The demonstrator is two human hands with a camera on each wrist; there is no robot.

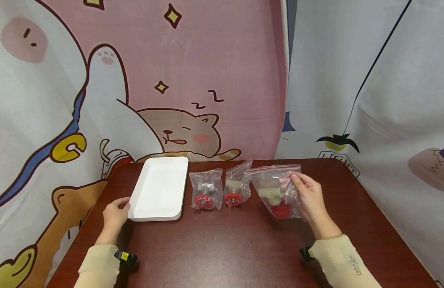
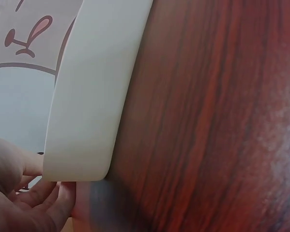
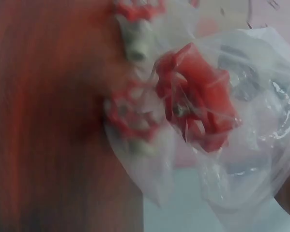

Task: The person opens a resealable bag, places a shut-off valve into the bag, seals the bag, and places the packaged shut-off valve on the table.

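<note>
My right hand (image 1: 310, 196) pinches the upper right edge of a clear zip bag (image 1: 256, 176), held up off the table. Inside it is a valve with a pale body and a red handwheel (image 1: 280, 209); in the right wrist view that red wheel (image 3: 200, 99) shows large through the plastic. At the near left edge of a white tray (image 1: 157, 190), my left hand (image 1: 115, 216) grips the rim. The left wrist view has its fingers (image 2: 48, 205) at the tray's corner, partly hidden behind the wall (image 2: 89, 96).
Two more bagged valves with red handwheels, one metallic (image 1: 206, 190) and one pale-bodied (image 1: 234, 190), lie between the tray and the held bag. All rest on a dark red-brown table (image 1: 222, 252). Printed cloth (image 1: 225, 52) hangs behind the table.
</note>
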